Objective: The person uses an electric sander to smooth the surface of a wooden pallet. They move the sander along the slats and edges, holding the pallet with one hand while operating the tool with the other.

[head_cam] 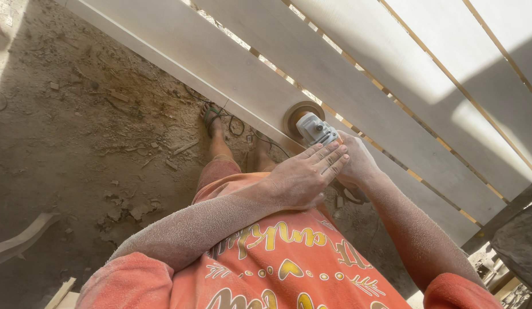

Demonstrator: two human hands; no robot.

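Head view: dirt floor (65,131) with scraps lies left. Left hand (303,177), fingers flat and unclosed, presses on the grinder (314,130), whose disc (297,111) meets a pale board (231,63). Right hand (357,166) wraps the grinder's body, grip closed.

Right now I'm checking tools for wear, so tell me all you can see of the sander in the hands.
The sander is a small handheld power tool with a grey, dust-coated body and a round tan disc at its front. The disc lies flat against the edge of a pale wooden board. The left hand lies open over the rear of the body, fingers straight; the right hand grips it from the side. No damage is discernible.
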